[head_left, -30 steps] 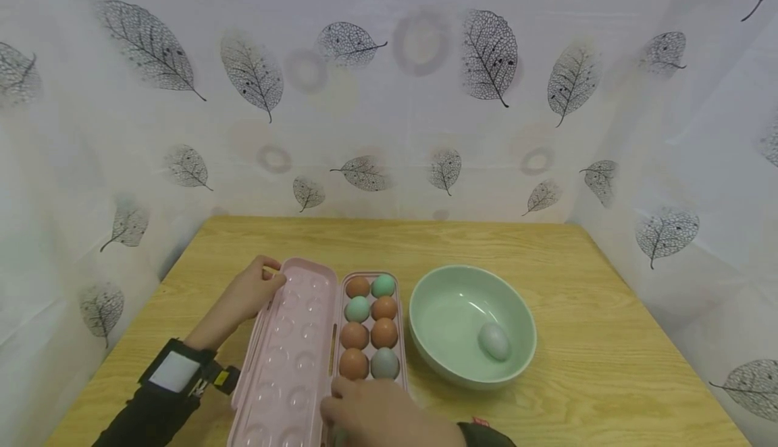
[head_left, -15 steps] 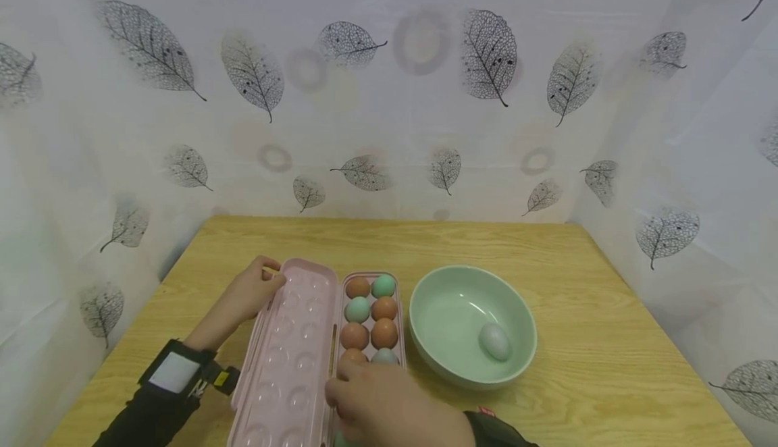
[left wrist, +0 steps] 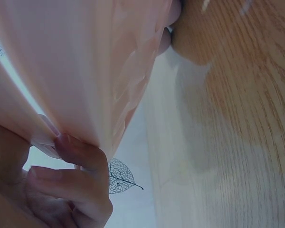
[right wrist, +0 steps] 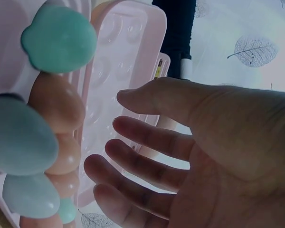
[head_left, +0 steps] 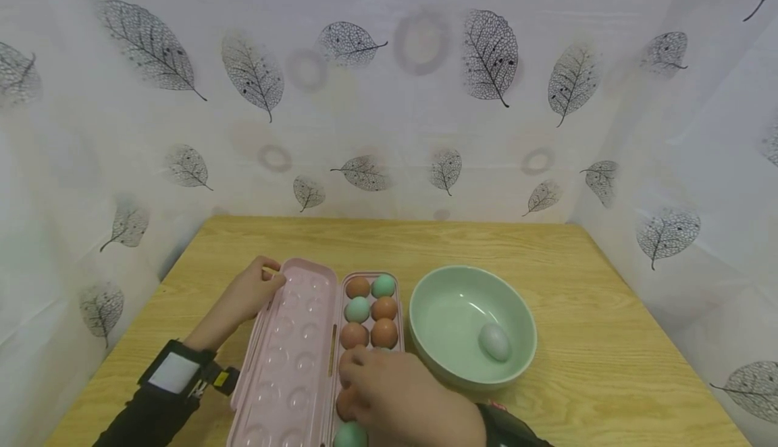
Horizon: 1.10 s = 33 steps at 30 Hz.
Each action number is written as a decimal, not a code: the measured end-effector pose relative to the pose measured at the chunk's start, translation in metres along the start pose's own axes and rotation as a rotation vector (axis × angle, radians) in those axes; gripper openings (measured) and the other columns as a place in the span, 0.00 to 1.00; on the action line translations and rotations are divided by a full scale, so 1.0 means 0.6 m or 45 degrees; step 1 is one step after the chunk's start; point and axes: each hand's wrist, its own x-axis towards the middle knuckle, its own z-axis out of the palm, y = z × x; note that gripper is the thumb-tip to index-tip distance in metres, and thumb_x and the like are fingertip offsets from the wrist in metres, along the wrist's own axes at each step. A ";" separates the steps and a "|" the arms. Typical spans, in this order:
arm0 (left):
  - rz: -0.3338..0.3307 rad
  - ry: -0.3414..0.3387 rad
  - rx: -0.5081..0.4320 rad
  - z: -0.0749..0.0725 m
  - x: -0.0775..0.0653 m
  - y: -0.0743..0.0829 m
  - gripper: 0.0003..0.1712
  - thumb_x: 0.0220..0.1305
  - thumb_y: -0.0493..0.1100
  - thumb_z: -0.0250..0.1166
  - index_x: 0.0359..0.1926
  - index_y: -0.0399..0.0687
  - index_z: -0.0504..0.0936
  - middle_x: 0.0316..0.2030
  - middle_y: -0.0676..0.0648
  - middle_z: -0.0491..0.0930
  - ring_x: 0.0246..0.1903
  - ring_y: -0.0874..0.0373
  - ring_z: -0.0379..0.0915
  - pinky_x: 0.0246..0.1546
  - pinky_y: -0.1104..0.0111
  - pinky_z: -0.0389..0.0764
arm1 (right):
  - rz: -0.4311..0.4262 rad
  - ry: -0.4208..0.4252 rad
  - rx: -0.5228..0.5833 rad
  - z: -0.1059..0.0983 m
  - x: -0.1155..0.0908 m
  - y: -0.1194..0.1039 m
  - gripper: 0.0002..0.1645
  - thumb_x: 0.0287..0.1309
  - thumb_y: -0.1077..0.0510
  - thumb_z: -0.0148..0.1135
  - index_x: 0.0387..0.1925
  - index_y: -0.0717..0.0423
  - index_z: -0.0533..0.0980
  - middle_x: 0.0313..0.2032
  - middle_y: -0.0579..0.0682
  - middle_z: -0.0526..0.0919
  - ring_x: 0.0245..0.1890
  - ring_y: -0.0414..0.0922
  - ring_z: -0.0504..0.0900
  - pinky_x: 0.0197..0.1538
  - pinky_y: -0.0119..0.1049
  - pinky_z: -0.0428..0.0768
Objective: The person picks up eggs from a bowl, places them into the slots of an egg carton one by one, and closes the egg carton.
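Note:
At the far left corner of the pink egg box lid (head_left: 286, 366), my left hand (head_left: 258, 288) pinches the lid's edge, as the left wrist view also shows. The lid lies folded back, hinged to the egg tray (head_left: 399, 298), which holds brown, green and pale blue-green eggs. Above the tray's near half hovers my right hand (head_left: 407, 389). In the right wrist view its fingers (right wrist: 152, 166) are spread and relaxed, holding nothing. A green egg (head_left: 350, 435) and a brown egg sit by it; the hand hides other cups.
A pale green bowl (head_left: 446, 329) stands right of the tray, with one pale egg (head_left: 495, 342) inside. The wooden table (head_left: 595, 339) runs back to a leaf-patterned curtain (head_left: 407, 116) on several sides.
My right hand has moved away from me and slightly right along the tray. The near brown and green eggs have come into view. My left hand and the lid stay put.

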 end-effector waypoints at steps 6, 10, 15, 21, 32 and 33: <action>-0.007 0.001 0.004 0.000 0.002 -0.002 0.30 0.73 0.47 0.51 0.68 0.33 0.62 0.60 0.23 0.72 0.46 0.42 0.79 0.31 0.65 0.83 | 0.061 0.009 0.046 0.001 0.001 0.013 0.12 0.54 0.49 0.71 0.37 0.38 0.75 0.35 0.35 0.74 0.24 0.32 0.67 0.24 0.23 0.64; 0.005 -0.002 0.001 0.001 0.003 -0.006 0.30 0.72 0.48 0.51 0.68 0.33 0.63 0.59 0.24 0.73 0.46 0.43 0.79 0.33 0.64 0.83 | 0.084 0.026 0.017 0.000 0.000 0.021 0.12 0.54 0.47 0.71 0.39 0.38 0.79 0.40 0.36 0.76 0.26 0.33 0.70 0.27 0.25 0.70; 0.031 -0.010 0.009 0.000 0.002 -0.010 0.31 0.73 0.49 0.51 0.67 0.32 0.64 0.58 0.25 0.74 0.48 0.42 0.79 0.37 0.62 0.83 | 0.150 -0.013 0.065 -0.005 -0.002 0.029 0.12 0.51 0.47 0.72 0.36 0.40 0.79 0.38 0.37 0.75 0.25 0.35 0.67 0.26 0.26 0.69; 0.020 -0.019 0.002 -0.001 0.000 -0.008 0.31 0.73 0.49 0.50 0.68 0.32 0.63 0.58 0.26 0.74 0.47 0.42 0.78 0.37 0.62 0.82 | 0.143 0.013 0.064 -0.010 -0.009 0.045 0.13 0.50 0.51 0.74 0.37 0.43 0.78 0.34 0.38 0.70 0.25 0.33 0.65 0.25 0.25 0.67; -0.004 -0.016 0.004 0.000 0.000 -0.006 0.31 0.72 0.49 0.51 0.68 0.33 0.62 0.62 0.23 0.70 0.51 0.40 0.78 0.35 0.63 0.83 | 0.193 0.095 0.145 -0.013 -0.019 0.069 0.18 0.47 0.55 0.76 0.37 0.44 0.75 0.33 0.39 0.76 0.27 0.35 0.71 0.27 0.27 0.69; -0.004 -0.014 0.004 0.000 0.000 -0.005 0.31 0.72 0.49 0.51 0.68 0.33 0.62 0.62 0.23 0.71 0.50 0.40 0.78 0.35 0.63 0.83 | 0.210 0.086 0.148 -0.013 -0.020 0.072 0.18 0.47 0.54 0.76 0.37 0.44 0.75 0.33 0.39 0.75 0.28 0.35 0.72 0.27 0.27 0.70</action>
